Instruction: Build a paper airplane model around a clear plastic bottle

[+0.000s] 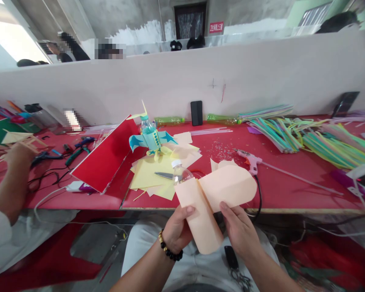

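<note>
My left hand (178, 229), with a black bead bracelet on its wrist, grips a clear plastic bottle (181, 173) wrapped in peach paper (197, 217). My right hand (240, 231) holds a rounded peach paper piece (228, 186) joined to that wrap, fingers on its lower edge. Below the bottle, loose yellow paper sheets (149, 176) lie on the red table (261, 194), with metal scissors (163, 175) on them. Beyond stands a bottle model (149, 136) with blue paper wings. The scissors' handles are hidden behind the bottle.
A pink glue gun (251, 161) lies right of my hands. A red board (106, 154) leans at left, where a co-worker's hand (18, 162) holds a wooden-stick model. Several coloured straws (301, 138) are heaped at right. A low white wall (182, 77) backs the table.
</note>
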The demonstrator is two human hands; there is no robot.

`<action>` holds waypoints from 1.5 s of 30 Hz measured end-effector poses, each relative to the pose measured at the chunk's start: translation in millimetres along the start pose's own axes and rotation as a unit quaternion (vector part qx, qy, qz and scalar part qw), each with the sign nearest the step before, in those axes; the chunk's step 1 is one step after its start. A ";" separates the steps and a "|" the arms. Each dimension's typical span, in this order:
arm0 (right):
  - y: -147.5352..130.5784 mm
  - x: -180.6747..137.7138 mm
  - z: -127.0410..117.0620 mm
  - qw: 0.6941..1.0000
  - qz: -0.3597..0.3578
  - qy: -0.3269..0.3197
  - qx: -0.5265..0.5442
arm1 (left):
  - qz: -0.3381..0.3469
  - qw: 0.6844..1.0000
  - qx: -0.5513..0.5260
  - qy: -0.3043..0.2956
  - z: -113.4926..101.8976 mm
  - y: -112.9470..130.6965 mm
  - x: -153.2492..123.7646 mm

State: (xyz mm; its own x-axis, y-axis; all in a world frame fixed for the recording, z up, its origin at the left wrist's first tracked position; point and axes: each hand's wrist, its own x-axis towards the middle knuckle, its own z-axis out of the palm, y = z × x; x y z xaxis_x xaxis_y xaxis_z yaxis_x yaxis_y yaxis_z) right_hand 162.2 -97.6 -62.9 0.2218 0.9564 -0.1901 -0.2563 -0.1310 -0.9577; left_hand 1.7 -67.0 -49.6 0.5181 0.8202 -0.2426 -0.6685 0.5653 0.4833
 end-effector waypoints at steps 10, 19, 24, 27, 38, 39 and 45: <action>-2.7 -0.7 0.1 0.998 -0.017 -0.061 0.002 | -0.008 1.000 0.004 -0.004 1.1 -0.1 -2.4; -5.0 -2.5 0.9 0.998 -0.003 -0.033 -0.052 | -0.006 0.999 0.026 -0.023 2.1 -2.0 -2.8; -2.8 -5.6 -2.4 0.998 -0.006 -0.052 -0.045 | -0.006 0.998 0.039 -0.042 -7.0 0.3 -0.1; -4.4 -7.3 -5.6 0.990 -0.040 -0.128 -0.036 | -0.007 0.997 0.043 -0.064 -11.7 5.9 2.1; -25.4 -1.1 -1.7 0.974 -0.127 -0.169 0.081 | 0.082 0.980 0.156 -0.095 -17.7 40.1 31.7; -28.0 -0.1 -2.8 0.972 -0.145 -0.161 0.087 | 0.089 0.978 0.165 -0.095 -19.2 43.9 34.3; -42.7 11.6 -14.5 0.966 -0.205 -0.138 0.073 | 0.095 0.963 0.216 -0.128 -26.5 69.0 46.9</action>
State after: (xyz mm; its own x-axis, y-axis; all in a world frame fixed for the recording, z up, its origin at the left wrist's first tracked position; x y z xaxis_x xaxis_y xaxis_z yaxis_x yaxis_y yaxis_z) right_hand 189.3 -84.7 -27.4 0.0789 0.9557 0.2836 -0.3343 0.2934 -0.8956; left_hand -34.3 12.7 -50.0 0.5598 0.8253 0.0742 -0.5085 0.2714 0.8172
